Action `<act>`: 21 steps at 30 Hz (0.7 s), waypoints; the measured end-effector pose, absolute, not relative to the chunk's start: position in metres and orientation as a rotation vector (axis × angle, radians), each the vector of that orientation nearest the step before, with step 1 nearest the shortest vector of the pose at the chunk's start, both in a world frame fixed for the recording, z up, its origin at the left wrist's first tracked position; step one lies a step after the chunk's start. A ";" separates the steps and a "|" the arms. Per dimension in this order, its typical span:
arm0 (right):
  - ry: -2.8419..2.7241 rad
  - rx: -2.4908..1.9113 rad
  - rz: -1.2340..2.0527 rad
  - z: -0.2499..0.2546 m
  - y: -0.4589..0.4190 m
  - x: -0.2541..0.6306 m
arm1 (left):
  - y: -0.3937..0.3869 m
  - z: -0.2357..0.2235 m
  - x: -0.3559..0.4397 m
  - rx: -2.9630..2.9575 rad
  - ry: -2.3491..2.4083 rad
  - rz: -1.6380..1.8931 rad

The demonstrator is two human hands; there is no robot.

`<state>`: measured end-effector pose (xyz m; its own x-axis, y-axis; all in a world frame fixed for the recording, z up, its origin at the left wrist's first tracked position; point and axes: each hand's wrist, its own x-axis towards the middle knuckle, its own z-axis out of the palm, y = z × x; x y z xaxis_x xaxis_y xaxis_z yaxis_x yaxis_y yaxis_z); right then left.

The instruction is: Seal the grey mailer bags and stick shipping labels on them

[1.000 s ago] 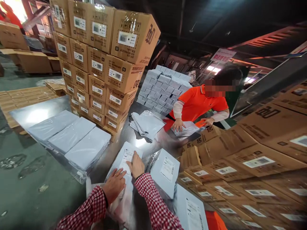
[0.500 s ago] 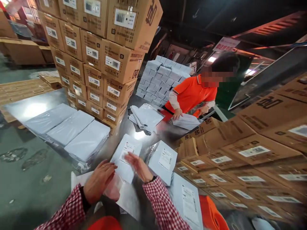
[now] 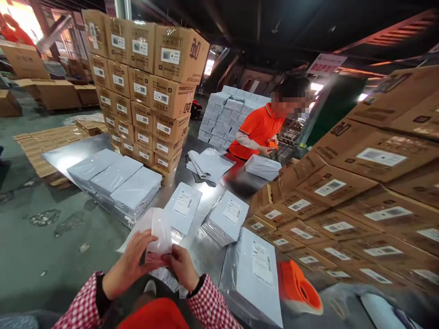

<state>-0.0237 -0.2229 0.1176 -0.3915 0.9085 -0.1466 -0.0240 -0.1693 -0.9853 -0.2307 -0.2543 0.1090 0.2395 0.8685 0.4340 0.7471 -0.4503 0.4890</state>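
Observation:
My left hand (image 3: 128, 265) and my right hand (image 3: 181, 267) both pinch a strip of white label backing paper (image 3: 158, 233) that curls up in front of me, over the near edge of the metal table (image 3: 202, 201). Just beyond it lie grey plastic-wrapped parcels with white shipping labels: one (image 3: 183, 208) straight ahead, a second (image 3: 226, 217) to its right, and a third flat parcel (image 3: 259, 269) nearer at the right. Both sleeves are red-and-white check.
A person in an orange shirt (image 3: 257, 130) stands across the table at another grey parcel (image 3: 262, 167). Stacked cardboard cartons (image 3: 147, 91) rise at the back left and more cartons (image 3: 350, 196) at the right. Grey bundles (image 3: 115, 183) lie left; an orange tool (image 3: 298, 285) lies right.
My hands left the labelled parcel they were pressing flat and drew back toward me, lifting the backing paper. The person in orange turned away from their parcel.

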 end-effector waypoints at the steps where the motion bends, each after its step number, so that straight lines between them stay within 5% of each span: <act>1: -1.319 -1.059 1.685 0.123 -0.226 -0.024 | -0.263 0.109 -0.224 2.331 1.614 1.009; 4: -1.244 -1.107 1.659 0.136 -0.232 -0.029 | -0.273 0.110 -0.211 2.200 1.890 1.112; 12: -1.709 -1.254 1.209 0.145 -0.201 -0.054 | -0.240 0.102 -0.233 1.395 1.432 1.181; 21: -1.715 -1.205 1.066 0.117 -0.110 -0.141 | -0.165 0.091 -0.316 1.369 1.531 1.198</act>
